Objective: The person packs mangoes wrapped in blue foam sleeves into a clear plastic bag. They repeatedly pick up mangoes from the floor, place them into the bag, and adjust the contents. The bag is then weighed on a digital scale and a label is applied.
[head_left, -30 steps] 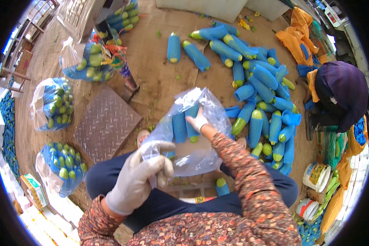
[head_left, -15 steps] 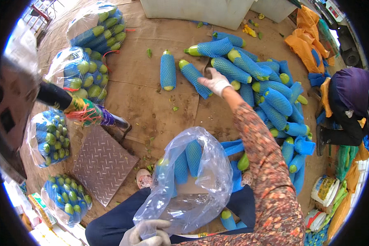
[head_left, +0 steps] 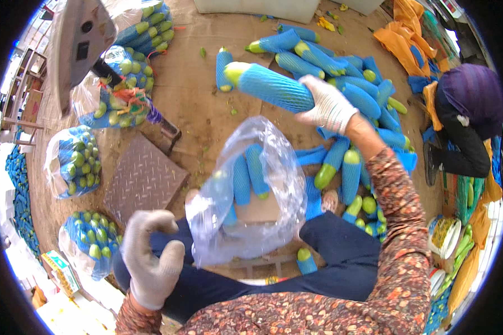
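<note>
My right hand (head_left: 331, 106), in a pale glove, is closed round one end of a zucchini (head_left: 265, 86) sleeved in blue foam net. Its bare green end points left, above the floor. My left hand (head_left: 152, 259), gloved too, hangs over my left thigh with thumb and fingers apart and nothing between them. Between my knees a clear plastic bag (head_left: 290, 184) stands with its mouth wide. Several netted zucchini (head_left: 241, 181) show inside or through it. A heap of netted zucchini (head_left: 363, 103) lies right of the bag, behind my right forearm.
Filled bags of zucchini (head_left: 75, 162) line the left side. Beside them is a platform scale with a ribbed metal plate (head_left: 142, 181) and a post. Another person (head_left: 469, 123) crouches at the far right near orange sacks (head_left: 405, 36). White bins (head_left: 257, 5) stand at the back.
My right hand has taken a netted zucchini off the floor and lifted it toward me. My left hand has risen from the bag's near edge and opened. The view has shifted.
</note>
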### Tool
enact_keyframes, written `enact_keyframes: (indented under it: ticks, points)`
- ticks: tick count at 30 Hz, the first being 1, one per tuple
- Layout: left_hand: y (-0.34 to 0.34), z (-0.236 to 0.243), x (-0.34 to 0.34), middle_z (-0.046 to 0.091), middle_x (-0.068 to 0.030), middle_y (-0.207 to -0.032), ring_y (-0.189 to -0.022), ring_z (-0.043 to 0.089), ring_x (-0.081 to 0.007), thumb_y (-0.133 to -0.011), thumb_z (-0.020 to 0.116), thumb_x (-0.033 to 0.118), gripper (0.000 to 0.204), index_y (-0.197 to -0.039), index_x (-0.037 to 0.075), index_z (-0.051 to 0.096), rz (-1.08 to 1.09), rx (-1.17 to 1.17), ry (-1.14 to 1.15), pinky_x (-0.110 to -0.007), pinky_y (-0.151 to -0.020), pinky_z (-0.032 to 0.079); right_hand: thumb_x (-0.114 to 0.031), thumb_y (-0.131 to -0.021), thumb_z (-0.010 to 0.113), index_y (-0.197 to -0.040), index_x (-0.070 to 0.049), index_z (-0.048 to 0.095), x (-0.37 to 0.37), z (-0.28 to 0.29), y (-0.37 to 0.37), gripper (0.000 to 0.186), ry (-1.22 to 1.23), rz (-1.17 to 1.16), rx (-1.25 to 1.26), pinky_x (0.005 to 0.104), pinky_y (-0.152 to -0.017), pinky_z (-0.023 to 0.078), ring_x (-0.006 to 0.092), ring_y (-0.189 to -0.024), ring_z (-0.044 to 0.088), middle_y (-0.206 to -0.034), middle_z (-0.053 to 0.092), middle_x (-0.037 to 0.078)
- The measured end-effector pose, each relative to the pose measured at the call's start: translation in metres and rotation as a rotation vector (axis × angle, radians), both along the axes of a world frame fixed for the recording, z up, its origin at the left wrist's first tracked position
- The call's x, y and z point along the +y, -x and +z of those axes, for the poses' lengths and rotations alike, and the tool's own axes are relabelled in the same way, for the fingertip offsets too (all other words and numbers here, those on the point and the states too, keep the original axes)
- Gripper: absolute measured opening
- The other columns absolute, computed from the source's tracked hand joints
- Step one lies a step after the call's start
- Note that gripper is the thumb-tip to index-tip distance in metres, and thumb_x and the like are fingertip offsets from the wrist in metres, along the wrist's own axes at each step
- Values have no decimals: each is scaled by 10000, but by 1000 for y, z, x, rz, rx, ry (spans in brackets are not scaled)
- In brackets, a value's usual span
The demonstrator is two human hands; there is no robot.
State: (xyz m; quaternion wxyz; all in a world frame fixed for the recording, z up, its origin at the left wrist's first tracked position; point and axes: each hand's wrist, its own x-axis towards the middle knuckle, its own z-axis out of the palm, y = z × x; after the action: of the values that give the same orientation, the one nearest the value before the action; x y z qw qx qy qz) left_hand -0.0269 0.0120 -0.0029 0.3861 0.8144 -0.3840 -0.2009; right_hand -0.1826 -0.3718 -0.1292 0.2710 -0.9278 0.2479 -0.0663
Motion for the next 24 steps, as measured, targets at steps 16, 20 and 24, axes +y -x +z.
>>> enact_keyframes:
  ticks: [16,20,24]
  points:
    - [40,48,-43,598,-110,-1252,-1106,614,-174,-821,781,229,796,-1480,-28,416,-479,591,223,-326,-947,519,-426,-839,757,-1426,-56,511,192,-80,33,736,2,-252,537,481,-943,547,400,-1063,699,-1155,707,242]
    - [54,-24,-69,554,-153,-1368,-1182,580,-200,-829,819,292,935,-1538,-63,323,-600,585,-134,-337,-1014,491,-550,-902,629,-1161,-90,757,151,-111,64,544,-150,-279,531,472,-939,557,375,-1081,714,-1166,734,208]
    - [15,-76,-79,640,-162,-1240,-1096,636,-213,-819,811,321,811,-1438,-65,455,-623,348,-531,-338,-955,522,-353,-819,655,-1107,-33,730,113,-56,97,437,-313,-191,131,434,-831,571,343,-907,732,-1012,752,197]
